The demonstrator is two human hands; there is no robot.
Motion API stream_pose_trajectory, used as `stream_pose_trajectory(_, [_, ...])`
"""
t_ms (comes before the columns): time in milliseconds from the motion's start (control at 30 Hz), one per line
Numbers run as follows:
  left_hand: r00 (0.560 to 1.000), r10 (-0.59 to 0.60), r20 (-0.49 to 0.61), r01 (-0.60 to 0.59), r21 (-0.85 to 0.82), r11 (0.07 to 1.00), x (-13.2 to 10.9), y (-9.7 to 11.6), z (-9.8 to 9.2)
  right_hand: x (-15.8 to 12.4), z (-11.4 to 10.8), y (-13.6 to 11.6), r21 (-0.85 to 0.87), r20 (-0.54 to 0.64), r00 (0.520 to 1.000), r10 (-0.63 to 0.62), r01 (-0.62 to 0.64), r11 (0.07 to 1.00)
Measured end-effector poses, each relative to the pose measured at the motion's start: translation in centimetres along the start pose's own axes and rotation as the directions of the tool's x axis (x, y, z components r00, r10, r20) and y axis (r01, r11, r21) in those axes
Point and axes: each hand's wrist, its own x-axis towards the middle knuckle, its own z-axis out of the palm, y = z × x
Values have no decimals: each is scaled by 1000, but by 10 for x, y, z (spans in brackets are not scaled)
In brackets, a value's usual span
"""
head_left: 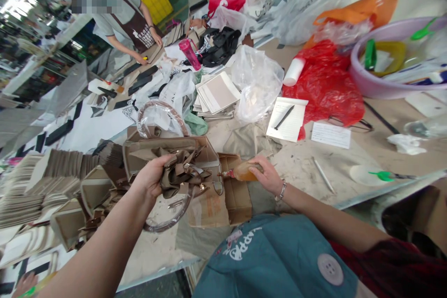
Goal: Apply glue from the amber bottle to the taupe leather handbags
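Observation:
My left hand is closed on a bunch of brown bag fabric with small metal fittings, at the top of a brown handbag. Plastic-wrapped round handles stick out on both sides of the bag. In my right hand is a glue bottle with amber contents, lying sideways with its reddish tip towards the bag's right edge. An open cardboard box sits under the bottle and beside the bag.
Stacked panels and more bag pieces lie at the left. Beyond are a notepad, red plastic, a purple basin and a pink bottle. Another person works across the table; another hand shows at bottom left.

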Motion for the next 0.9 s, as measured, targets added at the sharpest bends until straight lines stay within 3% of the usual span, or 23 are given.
stream_pose_trajectory(167, [1000,3,-7,-3,17,1000,3,2,2,15,-2,4,-12,-34,998,-46,46,999])
stream_pose_trajectory(400, [1000,-4,-15,4,27,1000,-3,8,9,15,-9,-4,-3,31,996,-83,83,997])
stream_pose_trajectory(667, [1000,-6,-17,7,49,999,0,11,13,52,-24,-28,-14,-104,976,-190,189,982])
stream_pose_trajectory(900, [1000,-2,-31,4,49,999,-1,12,12,74,-39,-60,3,-224,952,-206,213,977])
